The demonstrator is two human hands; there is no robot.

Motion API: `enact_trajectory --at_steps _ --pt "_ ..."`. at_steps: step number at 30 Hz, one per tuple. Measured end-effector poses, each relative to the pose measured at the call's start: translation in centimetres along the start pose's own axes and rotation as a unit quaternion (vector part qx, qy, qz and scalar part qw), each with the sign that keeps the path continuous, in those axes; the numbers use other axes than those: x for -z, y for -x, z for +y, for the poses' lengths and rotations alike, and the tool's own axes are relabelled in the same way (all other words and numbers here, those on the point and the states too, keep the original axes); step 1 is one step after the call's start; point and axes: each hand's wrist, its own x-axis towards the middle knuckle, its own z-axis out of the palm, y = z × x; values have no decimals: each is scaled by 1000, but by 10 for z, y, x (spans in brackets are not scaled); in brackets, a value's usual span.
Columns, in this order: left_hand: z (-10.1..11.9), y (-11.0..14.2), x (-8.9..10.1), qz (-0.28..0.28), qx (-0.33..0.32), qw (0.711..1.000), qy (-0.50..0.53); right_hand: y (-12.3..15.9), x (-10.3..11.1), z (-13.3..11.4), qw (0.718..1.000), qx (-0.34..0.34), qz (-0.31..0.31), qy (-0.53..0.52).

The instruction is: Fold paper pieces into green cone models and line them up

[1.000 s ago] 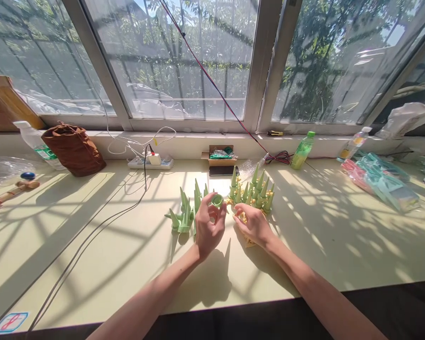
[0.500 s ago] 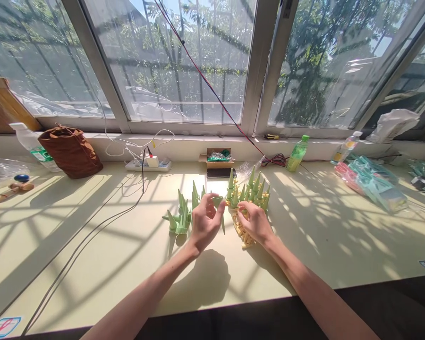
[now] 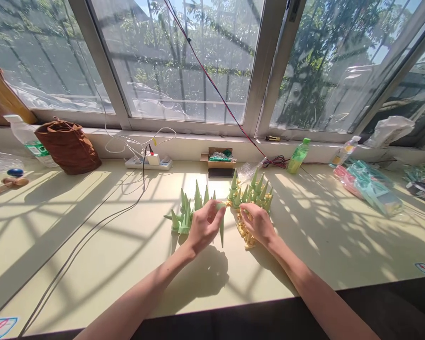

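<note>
Left hand (image 3: 206, 223) pinches a smooth-looking green spike (image 3: 222, 231), tapering downward.

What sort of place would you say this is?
Probably a workroom or craft bench by a window: there is a long pale table, a power strip with cables, and clusters of green spiky pieces near both hands.

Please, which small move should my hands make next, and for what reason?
Probably bring the right hand slightly nearer the left hand, holding the left steady. The left pinches a pale green, plastic-looking cone, its narrow tip down, wide end up near the fingers. The right is beside small yellow pieces, a gap between the hands; whether it grips one, I cannot tell.
</note>
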Motion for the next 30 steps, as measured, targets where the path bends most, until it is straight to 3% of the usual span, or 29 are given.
enact_trajectory --at_steps 5,8,11,15,21,30 --pt "-1 10 1 -11 -144 987 -71 -17 3 -19 993 6 -89 81" --pt "0 15 -3 -38 -195 977 -75 -39 -1 -32 969 11 -195 150" --pt "1 20 -7 -74 -227 967 -90 -60 -11 -42 943 22 -250 220" --pt "3 25 -8 -130 -214 961 -116 -71 -24 -49 925 25 -266 272" --pt "4 26 -9 -127 -197 965 -122 -70 -31 -51 918 17 -280 279" --pt "-1 27 -14 -123 -203 966 -106 -63 -24 -49 916 12 -290 279"
